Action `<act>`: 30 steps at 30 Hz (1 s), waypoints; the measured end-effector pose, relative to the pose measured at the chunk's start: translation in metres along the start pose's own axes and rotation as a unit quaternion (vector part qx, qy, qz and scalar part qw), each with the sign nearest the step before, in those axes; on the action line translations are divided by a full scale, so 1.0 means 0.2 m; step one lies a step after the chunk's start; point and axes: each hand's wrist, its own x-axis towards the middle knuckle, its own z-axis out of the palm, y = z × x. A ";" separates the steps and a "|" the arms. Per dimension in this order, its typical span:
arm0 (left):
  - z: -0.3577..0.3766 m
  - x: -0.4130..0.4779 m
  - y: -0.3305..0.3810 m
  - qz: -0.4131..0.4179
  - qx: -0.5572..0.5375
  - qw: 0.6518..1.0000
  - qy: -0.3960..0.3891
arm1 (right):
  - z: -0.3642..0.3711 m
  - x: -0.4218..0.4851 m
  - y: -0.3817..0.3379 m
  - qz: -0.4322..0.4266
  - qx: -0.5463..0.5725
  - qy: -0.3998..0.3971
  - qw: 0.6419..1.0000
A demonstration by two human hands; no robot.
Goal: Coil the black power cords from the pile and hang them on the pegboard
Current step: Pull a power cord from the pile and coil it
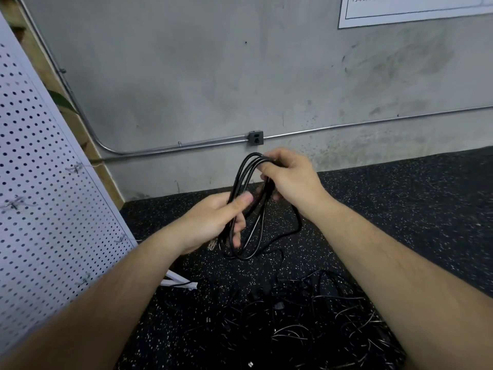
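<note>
A black power cord (244, 180) hangs in several long loops between my hands, in front of the grey wall. My right hand (289, 177) grips the top of the loops. Lower and to the left, my left hand (213, 222) holds the loops, thumb pressed across the strands. The cord's metal plug (212, 244) sticks out below my left hand, and one strand trails down to the floor. A tangled pile of black cords (306, 316) lies on the floor below my arms. The white pegboard (40, 196) leans at the left, with a few wire hooks on it.
The floor is black speckled rubber matting (400, 209). A metal conduit with a grey outlet box (256, 137) runs along the concrete wall. A white bracket piece (178, 283) lies at the pegboard's foot. A white poster (413, 9) hangs at the top right.
</note>
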 end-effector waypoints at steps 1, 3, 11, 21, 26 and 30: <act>0.01 0.00 0.00 0.010 0.001 1.000 -0.015 | -0.01 0.00 -0.01 0.010 0.004 0.009 1.000; 0.02 0.01 -0.01 0.012 -0.004 0.999 -0.038 | -0.01 0.02 -0.01 0.025 -0.003 0.030 0.999; 0.03 0.06 -0.04 0.031 -0.103 0.991 -0.075 | 0.01 0.06 -0.01 0.157 0.232 0.007 0.960; 0.11 0.07 -0.06 0.079 -0.081 0.994 0.010 | 0.06 0.07 -0.01 0.157 0.254 0.026 0.954; 0.05 0.05 -0.01 0.122 -0.155 0.976 0.093 | 0.06 0.04 0.10 0.094 0.206 -0.135 0.965; -0.06 0.04 0.05 0.148 -0.207 0.954 0.156 | 0.07 -0.05 0.24 0.098 0.063 -0.296 0.948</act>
